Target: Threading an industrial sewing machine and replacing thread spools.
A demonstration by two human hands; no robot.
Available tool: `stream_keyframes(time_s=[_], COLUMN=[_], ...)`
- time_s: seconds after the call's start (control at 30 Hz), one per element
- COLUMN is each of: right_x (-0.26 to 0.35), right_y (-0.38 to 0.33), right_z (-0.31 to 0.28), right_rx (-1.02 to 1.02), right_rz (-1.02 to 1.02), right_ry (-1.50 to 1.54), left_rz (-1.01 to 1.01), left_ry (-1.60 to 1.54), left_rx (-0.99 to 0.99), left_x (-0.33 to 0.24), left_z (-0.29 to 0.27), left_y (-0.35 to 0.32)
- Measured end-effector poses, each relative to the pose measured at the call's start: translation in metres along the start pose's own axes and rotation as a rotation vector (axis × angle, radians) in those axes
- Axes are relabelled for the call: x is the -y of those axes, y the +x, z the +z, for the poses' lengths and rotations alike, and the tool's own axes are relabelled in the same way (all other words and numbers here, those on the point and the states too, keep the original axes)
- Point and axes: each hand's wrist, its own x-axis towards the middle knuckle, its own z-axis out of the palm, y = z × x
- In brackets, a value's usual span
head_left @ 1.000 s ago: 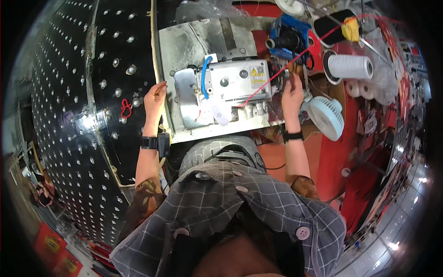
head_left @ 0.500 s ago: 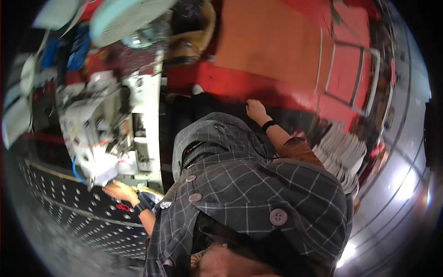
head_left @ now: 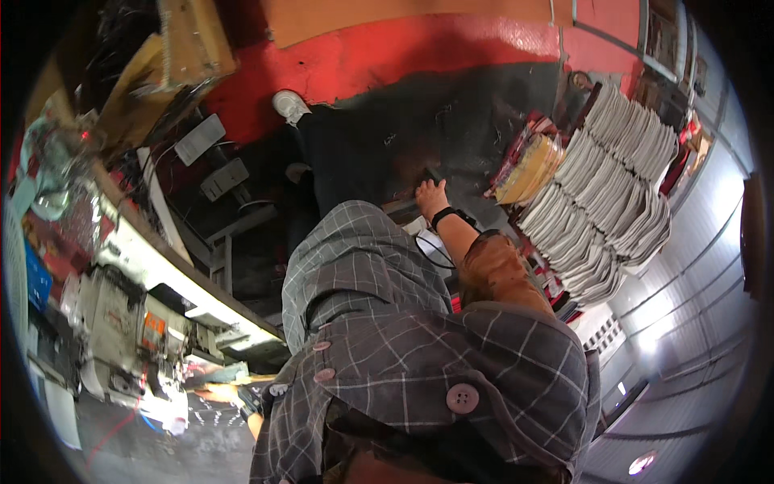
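My right hand point(head_left: 431, 198) reaches forward over the dark floor, a black band on its wrist. Its fingers curl at a small dark object point(head_left: 435, 173) whose kind I cannot make out. Low on the left, my left hand point(head_left: 219, 393) is beside a white sewing machine point(head_left: 113, 323), close to the lit end of its table point(head_left: 197, 286). Blur and glare hide how its fingers lie and whether they hold anything. A pale greenish piece point(head_left: 230, 373), perhaps cloth, is just above that hand.
Tall stacks of folded pale pieces point(head_left: 601, 185) stand at the right, with a yellowish bundle point(head_left: 530, 169) beside them. Two grey pedals point(head_left: 224, 179) sit under the machine table. Cardboard point(head_left: 153, 81) is at the upper left. A white shoe point(head_left: 290, 106) is ahead on the floor.
The view has swung to the right, bringing the pale stacks and the floor further in. My right hand has gone from loosely extended to curled at the dark object. My left hand remains by the machine.
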Motion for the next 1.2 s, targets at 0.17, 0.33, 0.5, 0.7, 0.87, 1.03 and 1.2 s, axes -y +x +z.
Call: stream_keyframes(time_s=[0.17, 0.33, 0.5, 0.7, 0.87, 1.03, 1.2], right_x=[0.046, 0.055, 0.003, -0.163, -0.286, -0.357, -0.382], right_y=[-0.026, -0.077, -0.110, -0.060, 0.017, 0.079, 0.119], right_z=[0.054, 0.099, 0.127, 0.113, 0.110, 0.149, 0.207], right_rx=[0.024, 0.061, -0.127, -0.251, -0.066, 0.019, 0.364], right_rz=[0.050, 0.142, 0.344, 0.516, 0.355, 0.236, -0.051], right_ry=[0.185, 0.413, 0.465, 0.195, -0.163, -0.194, -0.519], left_rz=[0.090, 0.154, 0.179, 0.130, 0.042, -0.131, -0.307], left_ry=[0.011, -0.040, -0.031, 0.073, 0.232, 0.350, 0.385], left_rx=[-0.018, -0.053, -0.081, -0.040, 0.053, 0.218, 0.406], left_x=[-0.009, -0.015, -0.014, -0.039, -0.067, -0.077, -0.061], left_z=[0.019, 0.029, 0.018, -0.003, -0.036, -0.083, -0.112], left_y=[0.011, 0.019, 0.019, -0.015, -0.063, -0.100, -0.107])
